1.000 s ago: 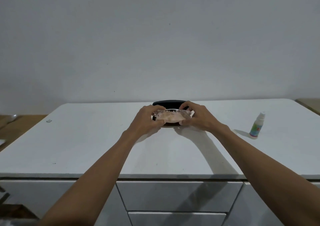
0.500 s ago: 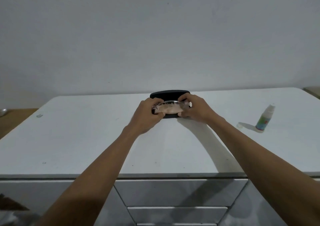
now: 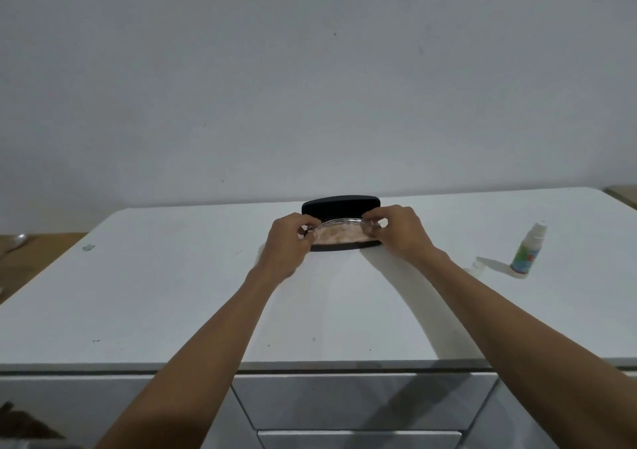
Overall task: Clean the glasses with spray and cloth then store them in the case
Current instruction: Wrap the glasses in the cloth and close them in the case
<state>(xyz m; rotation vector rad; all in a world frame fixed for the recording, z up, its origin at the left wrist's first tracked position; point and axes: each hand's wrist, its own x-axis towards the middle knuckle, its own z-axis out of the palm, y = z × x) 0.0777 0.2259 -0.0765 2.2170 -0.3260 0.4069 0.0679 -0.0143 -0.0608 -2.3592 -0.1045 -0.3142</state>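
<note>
A black glasses case [image 3: 340, 205] lies open at the far middle of the white counter [image 3: 172, 293], its lid raised behind. Clear-framed glasses [image 3: 344, 222] rest over a pinkish cloth [image 3: 339, 235] inside the case. My left hand [image 3: 287, 241] pinches the left end of the glasses, and my right hand [image 3: 401, 231] pinches the right end. A small spray bottle [image 3: 527, 252] with a white nozzle and green label stands upright at the right, apart from both hands. Its small clear cap [image 3: 479, 264] lies beside it.
The counter's front edge runs above grey drawers [image 3: 362, 400]. A plain wall rises right behind the case. A wooden surface [image 3: 20, 252] with a metal object lies at the far left, and a small scrap [image 3: 88, 247] sits near the counter's left edge.
Both hands have stayed on the glasses at the case while the glasses sank lower into it. The view shifted, so the case and bottle sit slightly elsewhere in frame.
</note>
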